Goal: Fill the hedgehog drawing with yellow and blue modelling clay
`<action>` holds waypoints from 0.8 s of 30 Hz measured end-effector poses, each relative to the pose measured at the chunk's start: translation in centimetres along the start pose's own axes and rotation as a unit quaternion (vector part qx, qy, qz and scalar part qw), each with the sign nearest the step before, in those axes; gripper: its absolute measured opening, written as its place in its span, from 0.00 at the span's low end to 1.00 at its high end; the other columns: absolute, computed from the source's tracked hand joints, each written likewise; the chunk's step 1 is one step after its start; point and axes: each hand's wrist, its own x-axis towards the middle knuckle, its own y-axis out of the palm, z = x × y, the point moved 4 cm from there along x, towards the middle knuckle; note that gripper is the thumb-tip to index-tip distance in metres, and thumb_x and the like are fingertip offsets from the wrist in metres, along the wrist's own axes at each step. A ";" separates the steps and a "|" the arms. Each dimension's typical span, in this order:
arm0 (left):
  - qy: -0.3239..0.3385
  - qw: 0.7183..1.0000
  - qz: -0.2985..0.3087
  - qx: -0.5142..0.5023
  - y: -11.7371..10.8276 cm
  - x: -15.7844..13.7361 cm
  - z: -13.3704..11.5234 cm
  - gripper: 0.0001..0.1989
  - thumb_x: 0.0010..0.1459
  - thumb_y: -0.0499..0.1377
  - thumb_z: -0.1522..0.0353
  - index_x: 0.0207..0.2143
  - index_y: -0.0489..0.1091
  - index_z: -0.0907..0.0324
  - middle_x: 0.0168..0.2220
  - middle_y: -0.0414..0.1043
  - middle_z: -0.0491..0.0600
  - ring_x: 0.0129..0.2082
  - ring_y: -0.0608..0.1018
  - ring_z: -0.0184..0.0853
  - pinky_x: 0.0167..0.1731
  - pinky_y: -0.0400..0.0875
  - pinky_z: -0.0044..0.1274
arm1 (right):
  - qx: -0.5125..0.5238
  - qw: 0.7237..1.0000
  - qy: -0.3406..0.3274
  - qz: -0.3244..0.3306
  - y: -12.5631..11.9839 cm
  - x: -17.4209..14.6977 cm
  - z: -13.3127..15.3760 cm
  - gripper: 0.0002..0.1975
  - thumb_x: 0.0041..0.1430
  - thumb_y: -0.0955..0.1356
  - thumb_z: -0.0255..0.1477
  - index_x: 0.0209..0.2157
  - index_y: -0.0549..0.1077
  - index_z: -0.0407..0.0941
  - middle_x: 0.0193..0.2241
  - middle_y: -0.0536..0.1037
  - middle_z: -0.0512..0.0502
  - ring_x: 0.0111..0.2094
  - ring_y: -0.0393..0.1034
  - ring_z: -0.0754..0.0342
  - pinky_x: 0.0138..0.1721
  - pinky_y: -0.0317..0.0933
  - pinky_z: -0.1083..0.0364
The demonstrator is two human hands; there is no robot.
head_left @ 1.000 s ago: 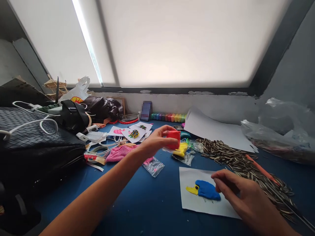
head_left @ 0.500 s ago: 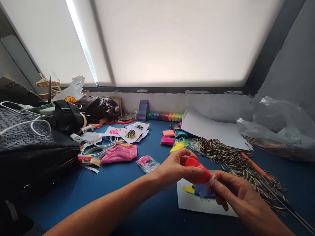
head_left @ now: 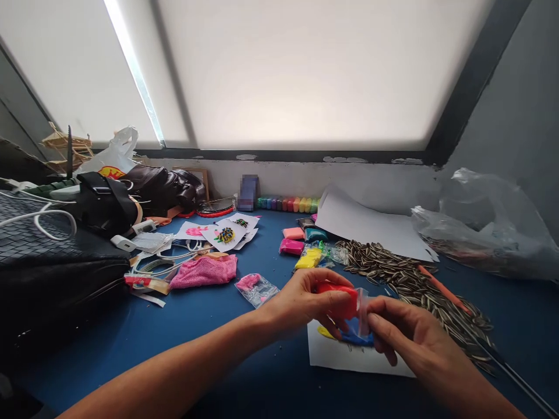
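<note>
My left hand [head_left: 301, 299] is closed around a small zip bag of red clay [head_left: 343, 302], its fingers and thumb on the red lump. At the bag's clear zip edge [head_left: 363, 311], the thumb and fingers of my right hand [head_left: 408, 334] pinch the plastic. Directly below lies a sheet of white paper [head_left: 332, 356] bearing a blue clay shape [head_left: 356, 336] with a yellow clay part [head_left: 324, 331] at its left end; my hands partly cover it. Just beyond my left hand is a yellow clay packet [head_left: 309, 258].
Striped sunflower seeds [head_left: 379, 262] lie heaped on the right with an orange stick [head_left: 443, 289] among them. Pink clay in a bag [head_left: 257, 290] and a pink cloth [head_left: 204, 272] lie left. A black bag [head_left: 56, 279] stands far left; a plastic bag [head_left: 489, 233] sits at right.
The red clay bag has turned, so its clear zip edge now stands upright between my hands. Both hands keep hold, and the whole view has shifted slightly.
</note>
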 end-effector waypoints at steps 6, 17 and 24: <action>-0.011 1.000 -0.020 -0.007 0.3 -0.1 -0.1 0.23 0.48 0.71 0.59 0.40 0.74 0.66 0.27 0.75 0.49 0.23 0.77 0.31 0.26 0.76 0.24 | -0.010 1.000 0.005 -0.001 0.1 0.0 0.4 0.17 0.57 0.66 0.46 0.31 0.75 0.47 0.21 0.69 0.51 0.22 0.62 0.57 0.23 0.63 0.59; -0.007 1.000 -0.025 -0.002 0.1 -0.1 0.1 0.22 0.50 0.69 0.57 0.38 0.73 0.64 0.27 0.75 0.49 0.23 0.78 0.31 0.28 0.76 0.25 | 0.051 0.998 -0.001 0.029 0.0 0.2 -0.4 0.21 0.60 0.66 0.49 0.32 0.77 0.46 0.21 0.68 0.52 0.22 0.62 0.59 0.24 0.64 0.59; -0.001 0.999 -0.038 0.019 0.4 -0.3 -0.3 0.22 0.49 0.68 0.55 0.33 0.71 0.65 0.25 0.74 0.48 0.23 0.76 0.30 0.26 0.75 0.24 | 0.027 0.999 0.009 0.034 0.1 0.2 -0.4 0.21 0.60 0.66 0.49 0.33 0.78 0.46 0.19 0.67 0.53 0.21 0.60 0.59 0.27 0.65 0.58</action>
